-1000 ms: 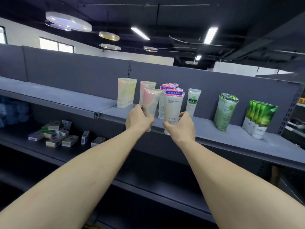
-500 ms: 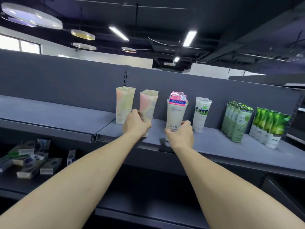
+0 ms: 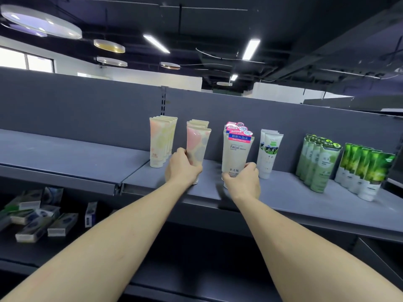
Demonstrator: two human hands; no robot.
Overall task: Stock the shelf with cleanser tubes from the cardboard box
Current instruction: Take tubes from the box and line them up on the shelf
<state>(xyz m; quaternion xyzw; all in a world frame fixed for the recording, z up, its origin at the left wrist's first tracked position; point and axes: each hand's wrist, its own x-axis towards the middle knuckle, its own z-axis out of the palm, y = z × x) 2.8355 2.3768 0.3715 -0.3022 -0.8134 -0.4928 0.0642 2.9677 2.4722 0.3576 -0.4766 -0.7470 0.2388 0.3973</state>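
Observation:
My left hand (image 3: 182, 167) grips the lower part of a pink-and-grey cleanser tube (image 3: 198, 143), which stands upright at the front of its row on the grey shelf (image 3: 283, 199). My right hand (image 3: 242, 182) grips the base of a white "Facial" cleanser tube (image 3: 237, 152) with a pink label, upright at the front of its own row. The cap ends of both tubes are hidden behind my fingers. The cardboard box is out of view.
On the same shelf stand a row of pink-and-yellow tubes (image 3: 161, 142) to the left, white tubes with a green picture (image 3: 269, 153), pale green tubes (image 3: 318, 164) and bright green tubes (image 3: 368, 171) to the right. Small boxed products (image 3: 41, 221) lie on the lower shelf at left.
Both hands have carried their tubes forward and down onto the shelf, in front of the matching rows. The camera has drawn closer to the shelf.

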